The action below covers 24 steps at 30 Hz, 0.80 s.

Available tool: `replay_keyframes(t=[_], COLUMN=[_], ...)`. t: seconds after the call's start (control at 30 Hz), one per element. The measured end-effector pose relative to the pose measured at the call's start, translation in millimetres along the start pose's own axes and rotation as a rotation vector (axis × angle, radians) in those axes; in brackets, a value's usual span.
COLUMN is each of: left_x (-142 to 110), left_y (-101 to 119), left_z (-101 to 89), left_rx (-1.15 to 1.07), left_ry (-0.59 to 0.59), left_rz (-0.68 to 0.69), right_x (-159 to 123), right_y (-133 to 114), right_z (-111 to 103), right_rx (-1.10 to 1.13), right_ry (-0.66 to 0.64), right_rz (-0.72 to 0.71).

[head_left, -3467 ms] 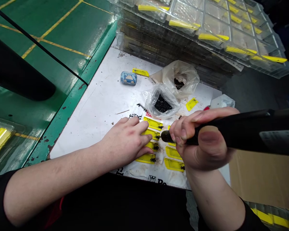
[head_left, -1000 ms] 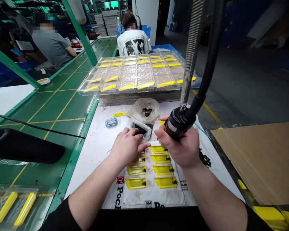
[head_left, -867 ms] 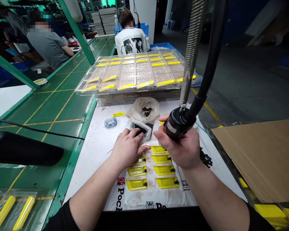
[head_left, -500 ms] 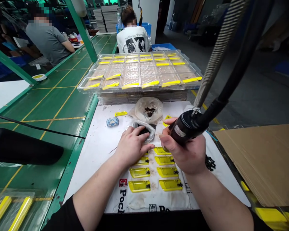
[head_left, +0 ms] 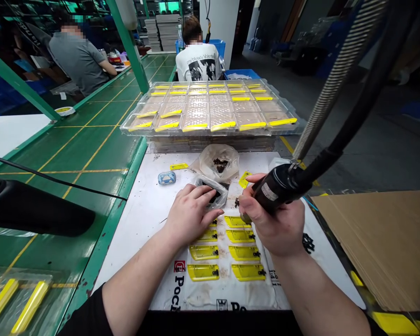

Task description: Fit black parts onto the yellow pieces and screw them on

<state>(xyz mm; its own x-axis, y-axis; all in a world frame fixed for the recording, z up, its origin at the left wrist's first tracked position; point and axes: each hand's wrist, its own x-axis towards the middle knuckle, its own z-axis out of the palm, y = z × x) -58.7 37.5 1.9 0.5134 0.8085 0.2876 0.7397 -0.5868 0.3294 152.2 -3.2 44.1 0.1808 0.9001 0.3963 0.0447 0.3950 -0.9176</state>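
Note:
My right hand (head_left: 278, 224) is wrapped round a black powered screwdriver (head_left: 276, 189) that hangs from a coiled spring and a black cable (head_left: 353, 107). Its tip points down at the top of two columns of yellow plastic parts (head_left: 227, 252) lying on a white sheet (head_left: 143, 210). My left hand (head_left: 191, 214) lies over the upper left yellow parts, its fingertips at the mouth of a clear bag of small black screws (head_left: 213, 193). Whether the fingers pinch a screw is hidden.
A second bag with dark bits (head_left: 220, 161), a small blue tin (head_left: 166, 178) and loose yellow parts lie behind. A stack of clear trays with yellow strips (head_left: 210, 109) stands further back. Cardboard (head_left: 381, 238) is at right, a green conveyor (head_left: 73, 154) at left. Two people sit beyond.
Since 3.5 s ago the view has lifted from close over the parts. In the last second my left hand stayed at the screw bag and the screwdriver tilted further to the right.

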Motion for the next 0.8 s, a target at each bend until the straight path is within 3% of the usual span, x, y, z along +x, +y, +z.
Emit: replay_keyframes(t=[0.4,0.6,0.7,0.8], left_x=[1.8,1.2,0.2,-0.5], left_y=[1.0,2.0,7.8,16.3], left_z=[-1.6,-4.1,-7.6,-9.8], left_rx=[-0.121,-0.259,-0.334,-0.466], left_ry=[0.040,0.165,0.228,0.208], left_rz=[-0.034,-0.047,-0.090,-0.177], right_x=[2.2,1.5,0.1,-0.9], right_y=[-7.0,-6.5,-2.8,-0.2], right_z=[2.5,1.6,-0.3,-1.2], right_rx=[0.067,0.055,0.065,0.135], right_ry=[-0.005,-0.006,0.000,0.024], right_rz=[0.025,0.030,0.015,-0.009])
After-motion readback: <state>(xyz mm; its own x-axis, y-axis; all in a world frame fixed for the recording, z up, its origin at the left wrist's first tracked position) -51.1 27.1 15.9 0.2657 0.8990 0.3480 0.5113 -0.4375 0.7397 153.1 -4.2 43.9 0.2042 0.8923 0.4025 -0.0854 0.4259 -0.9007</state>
